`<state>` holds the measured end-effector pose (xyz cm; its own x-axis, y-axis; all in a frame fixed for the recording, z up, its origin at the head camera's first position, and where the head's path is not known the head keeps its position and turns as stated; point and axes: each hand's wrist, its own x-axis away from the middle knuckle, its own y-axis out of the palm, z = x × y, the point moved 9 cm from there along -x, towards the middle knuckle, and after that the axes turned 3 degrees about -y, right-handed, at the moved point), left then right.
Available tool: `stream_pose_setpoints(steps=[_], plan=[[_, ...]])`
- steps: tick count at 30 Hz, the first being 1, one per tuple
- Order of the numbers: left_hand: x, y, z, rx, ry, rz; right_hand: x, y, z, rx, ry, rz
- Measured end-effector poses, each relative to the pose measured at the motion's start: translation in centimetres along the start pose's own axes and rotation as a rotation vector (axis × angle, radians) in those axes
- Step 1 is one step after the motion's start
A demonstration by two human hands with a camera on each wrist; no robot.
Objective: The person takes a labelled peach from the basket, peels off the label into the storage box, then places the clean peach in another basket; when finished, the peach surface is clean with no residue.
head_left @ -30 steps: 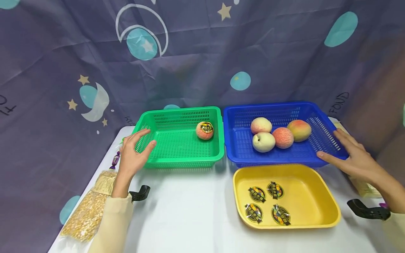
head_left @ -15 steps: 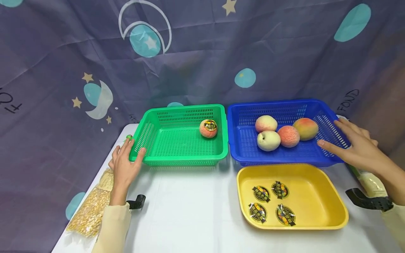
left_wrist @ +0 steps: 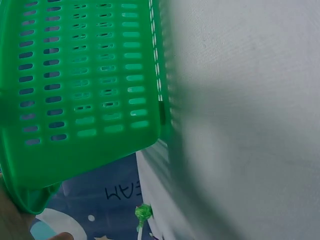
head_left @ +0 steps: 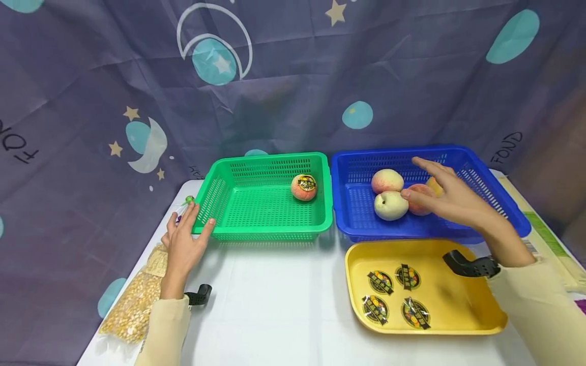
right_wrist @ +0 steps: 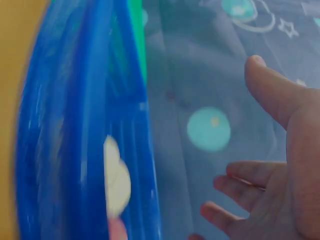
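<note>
My left hand rests at the front left corner of the green basket, fingers spread and close to its rim. Inside that basket, at the right, sits one peach with a black-and-gold sticker. Over the front right part of the blue basket hovers my right hand, its fingers extended and holding nothing. Beneath and beside it lie a pale peach, a pink-and-cream peach, a red peach and a yellow fruit, the last two partly hidden by the hand.
In front of the blue basket stands a yellow tray with several round stickers. At the left edge lie a bag of yellow kernels and a green lollipop. A pale green package lies at the right. A patterned cloth hangs behind.
My left hand has come down and back to the green basket's corner. My right hand has left the blue basket's right side and moved left over the fruit.
</note>
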<state>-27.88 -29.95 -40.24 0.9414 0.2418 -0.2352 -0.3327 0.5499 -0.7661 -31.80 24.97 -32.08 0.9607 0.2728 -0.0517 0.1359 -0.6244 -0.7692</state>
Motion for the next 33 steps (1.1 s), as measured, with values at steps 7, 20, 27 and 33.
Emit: stream_pose_setpoints(steps=[7, 20, 27, 33], plan=[[0.0, -0.2, -0.6, 0.0, -0.013, 0.011, -4.4, 4.6, -5.2, -0.189, -0.139, -0.054], [0.1, 0.2, -0.5, 0.023, -0.022, 0.012, -11.7, 13.4, -11.4, -0.269, -0.242, -0.241], [0.0, 0.5, -0.5, 0.042, -0.025, 0.013, -13.6, 16.1, -12.3, -0.23, -0.21, -0.281], [0.1, 0.4, -0.4, 0.07, -0.012, 0.031, -14.6, 17.6, -12.6, -0.17, -0.198, -0.336]])
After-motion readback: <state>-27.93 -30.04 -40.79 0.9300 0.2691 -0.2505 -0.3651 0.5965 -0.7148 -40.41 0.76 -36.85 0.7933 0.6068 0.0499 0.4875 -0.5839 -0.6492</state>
